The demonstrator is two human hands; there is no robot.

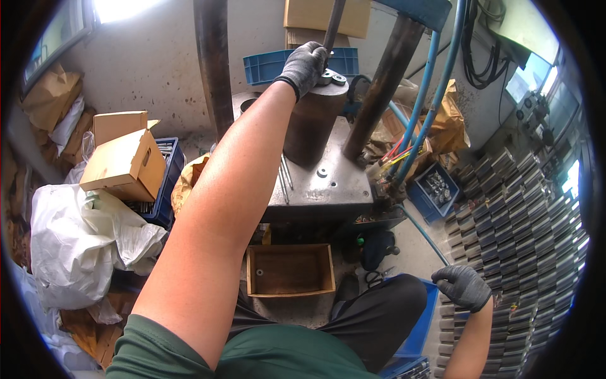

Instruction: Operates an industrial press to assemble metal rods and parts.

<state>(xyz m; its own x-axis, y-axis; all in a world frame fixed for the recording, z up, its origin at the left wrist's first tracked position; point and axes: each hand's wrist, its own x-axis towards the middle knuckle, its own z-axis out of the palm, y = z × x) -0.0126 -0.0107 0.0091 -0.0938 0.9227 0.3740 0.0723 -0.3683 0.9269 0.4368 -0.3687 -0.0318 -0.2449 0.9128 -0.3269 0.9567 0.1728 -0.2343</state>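
Observation:
My left hand [305,66], in a grey glove, reaches far forward to the top of a dark metal cylinder block [310,129]. Its fingers curl closed beside the upright steel rod [334,24]; what they hold is hidden. Right next to it, small ring-shaped metal parts [337,79] rest on the block. The block stands on a steel machine table [344,189], where a small metal ring [322,172] lies in front. At the lower right, my gloved right hand [464,288] is closed at the end of a thin blue-green lever [424,235].
Dark columns [214,69] flank the block. An open wooden box [290,293] sits on the floor before me. Cardboard boxes [123,161] and a white sack [69,246] crowd the left. Stacked metal tubes [524,234] fill the right, beside a blue crate of parts [416,194].

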